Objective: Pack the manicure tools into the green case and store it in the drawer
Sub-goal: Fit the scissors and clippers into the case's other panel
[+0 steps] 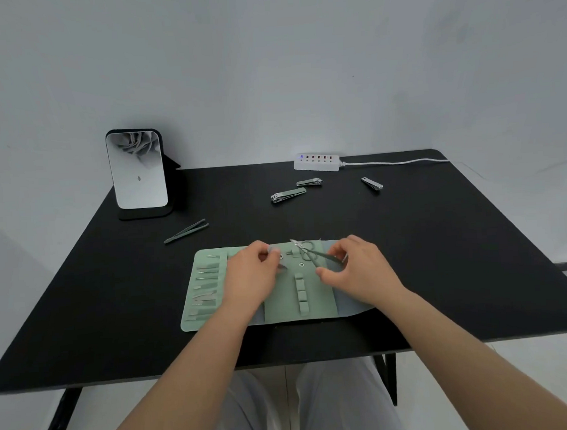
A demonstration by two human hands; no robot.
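The left hand [250, 272] hid part of the green case [281, 302], its curled fingers seemingly pinching something there, unclear what. The right hand [355, 270] pinched nippers [313, 254] over the opened case.

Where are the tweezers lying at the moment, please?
In the head view, the tweezers lie loose on the black table, left of centre, between the mirror and the open green case.

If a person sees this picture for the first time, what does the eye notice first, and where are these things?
First the open green case at the table's near edge, with both hands over it: the right hand holds nippers, the left hand pinches something at the case's top. Next, three nail clippers lie loose farther back, tweezers to the left, and a mirror stands at the far left corner.
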